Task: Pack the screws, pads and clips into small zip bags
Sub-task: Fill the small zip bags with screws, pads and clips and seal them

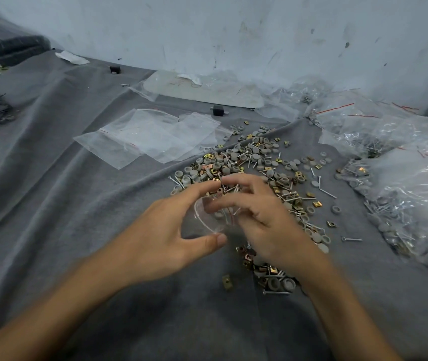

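Just before heap (pixel 246 162) of screws, pads and clips on grey cloth (pixel 77 204): gripping small zip bag (pixel 207 217) open with left hand (pixel 166 230). Hovering right hand (pixel 260 212) at its mouth, blurred; cannot tell if pinching.

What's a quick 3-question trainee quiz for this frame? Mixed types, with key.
1. True or false: the left hand holds the small zip bag with its mouth open.
2. Where do the empty bags lie? A) flat on the cloth, left of the loose pile; B) under the right arm; C) pinned to the wall.
3. Fill in: the filled bags sit at the ___ edge of the view.
Key: 1 true; 2 A; 3 right.
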Tool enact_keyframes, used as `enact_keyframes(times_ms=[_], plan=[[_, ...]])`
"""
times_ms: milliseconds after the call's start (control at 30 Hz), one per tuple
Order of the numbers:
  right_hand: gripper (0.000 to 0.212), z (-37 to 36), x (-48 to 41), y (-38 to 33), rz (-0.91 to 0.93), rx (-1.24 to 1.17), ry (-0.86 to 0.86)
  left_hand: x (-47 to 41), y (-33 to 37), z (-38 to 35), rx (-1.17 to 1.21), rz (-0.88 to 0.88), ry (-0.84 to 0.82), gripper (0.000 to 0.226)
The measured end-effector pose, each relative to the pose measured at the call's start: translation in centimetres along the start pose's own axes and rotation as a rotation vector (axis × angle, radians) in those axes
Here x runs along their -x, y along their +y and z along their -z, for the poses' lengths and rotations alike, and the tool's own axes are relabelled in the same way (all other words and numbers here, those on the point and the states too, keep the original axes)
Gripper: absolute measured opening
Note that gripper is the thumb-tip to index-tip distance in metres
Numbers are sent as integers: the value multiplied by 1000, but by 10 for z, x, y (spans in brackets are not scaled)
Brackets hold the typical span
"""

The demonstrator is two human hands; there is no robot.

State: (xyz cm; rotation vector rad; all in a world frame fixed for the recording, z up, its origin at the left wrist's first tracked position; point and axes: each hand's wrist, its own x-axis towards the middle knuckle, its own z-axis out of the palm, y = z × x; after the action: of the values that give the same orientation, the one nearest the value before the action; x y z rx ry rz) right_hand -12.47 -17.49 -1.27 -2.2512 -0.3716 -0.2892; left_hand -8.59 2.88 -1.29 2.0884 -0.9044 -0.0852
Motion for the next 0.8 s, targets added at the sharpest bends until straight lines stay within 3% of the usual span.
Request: enact_keyframes(times_ms=[133, 300, 433, 600, 800], plan=[[52, -5, 0, 5, 2, -9, -121, 1, 1, -2, -66, -10, -11, 76], [38, 14, 3, 7, -96, -61, 5, 2, -2, -1, -32, 1, 3, 71], [37, 27, 6, 11, -141, 25, -5, 2, -6, 0, -26, 20, 10, 76], [13, 32, 11, 12, -262, 360, -367, 3, -4, 0, -16, 40, -8, 75], [14, 25, 10, 8, -254, 432, -442, 2, -5, -2, 17, 48, -22, 76]])
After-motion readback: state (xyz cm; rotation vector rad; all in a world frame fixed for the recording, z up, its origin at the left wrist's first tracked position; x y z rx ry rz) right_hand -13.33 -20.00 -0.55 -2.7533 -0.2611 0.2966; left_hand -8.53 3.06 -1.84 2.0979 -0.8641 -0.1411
